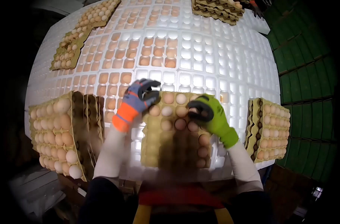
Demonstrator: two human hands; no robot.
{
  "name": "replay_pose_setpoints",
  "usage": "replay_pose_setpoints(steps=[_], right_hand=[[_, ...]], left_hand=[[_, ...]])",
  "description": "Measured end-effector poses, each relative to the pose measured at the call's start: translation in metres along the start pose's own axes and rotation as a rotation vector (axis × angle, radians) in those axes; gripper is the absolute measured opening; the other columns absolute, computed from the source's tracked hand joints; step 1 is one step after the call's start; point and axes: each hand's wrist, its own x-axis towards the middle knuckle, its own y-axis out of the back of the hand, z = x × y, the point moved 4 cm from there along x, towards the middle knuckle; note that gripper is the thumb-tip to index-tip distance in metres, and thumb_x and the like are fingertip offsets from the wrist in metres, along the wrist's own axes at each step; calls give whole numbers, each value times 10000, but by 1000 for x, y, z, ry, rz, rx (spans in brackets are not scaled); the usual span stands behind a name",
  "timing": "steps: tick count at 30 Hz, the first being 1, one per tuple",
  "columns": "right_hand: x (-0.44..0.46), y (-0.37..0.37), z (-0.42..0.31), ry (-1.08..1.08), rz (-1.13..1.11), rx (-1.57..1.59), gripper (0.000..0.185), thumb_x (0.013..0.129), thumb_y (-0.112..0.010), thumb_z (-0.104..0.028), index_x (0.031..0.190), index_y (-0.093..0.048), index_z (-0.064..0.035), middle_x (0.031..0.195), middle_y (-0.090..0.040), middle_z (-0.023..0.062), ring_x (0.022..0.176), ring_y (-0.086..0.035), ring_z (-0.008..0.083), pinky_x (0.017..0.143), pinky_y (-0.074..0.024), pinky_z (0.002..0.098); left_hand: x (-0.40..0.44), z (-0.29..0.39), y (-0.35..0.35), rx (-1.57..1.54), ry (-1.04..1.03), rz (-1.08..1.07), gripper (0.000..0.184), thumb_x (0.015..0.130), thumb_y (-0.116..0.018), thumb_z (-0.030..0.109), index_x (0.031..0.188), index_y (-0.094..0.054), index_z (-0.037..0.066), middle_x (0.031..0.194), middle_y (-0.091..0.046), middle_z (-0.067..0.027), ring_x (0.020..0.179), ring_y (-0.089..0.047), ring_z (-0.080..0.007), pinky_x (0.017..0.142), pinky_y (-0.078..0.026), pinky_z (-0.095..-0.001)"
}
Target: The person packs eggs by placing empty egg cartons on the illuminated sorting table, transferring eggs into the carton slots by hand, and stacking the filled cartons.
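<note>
An egg tray (151, 143) of tan pulp lies in front of me, partly filled. Several eggs (180, 124) sit in its far rows, and a few stand along its right edge. My left hand (138, 99), in a grey and orange glove with black fingertips, hovers over the tray's far left corner. Its fingers are curved and apart, and I see nothing between them. My right hand (209, 114), in a green glove with black fingers, is over the tray's far right part, its fingers curled round a pale egg (193, 111).
White foam egg cartons (192, 48) cover the table, some holding brown eggs. Stacked full trays stand at the left (52, 138) and right (274, 132). More trays lie at the far left (67, 52) and far right (216, 11). Green crates (304, 74) line the right side.
</note>
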Motion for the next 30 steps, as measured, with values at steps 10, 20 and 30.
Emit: replay_pose_setpoints(steps=[10, 20, 30], right_hand=[[-56, -10, -12, -451, 30, 696, 477, 737, -810, -71, 1163, -595, -80, 1113, -580, 58, 963, -619, 187, 825, -533, 324], [-19, -35, 21, -323, -79, 409, 510, 859, -714, -202, 1319, -530, -83, 1221, -605, 68, 1005, -626, 192, 819, -525, 299], [49, -22, -21, -203, -418, -563, 296, 894, -677, -201, 1174, -652, -107, 1157, -593, 79, 958, -646, 243, 763, -523, 352]], left_hand=[[-69, -4, -4, -691, 251, 129, 364, 812, -716, 174, 1147, -625, 67, 1103, -632, -50, 922, -637, -166, 805, -554, -306], [-83, 49, -45, 236, -13, -5, 384, 836, -710, 245, 1180, -599, 114, 1017, -598, -125, 891, -625, -293, 764, -521, -378], [-45, 45, -19, 350, 68, 60, 523, 745, -806, 277, 1226, -635, 161, 1188, -563, -157, 1029, -613, -334, 832, -541, -401]])
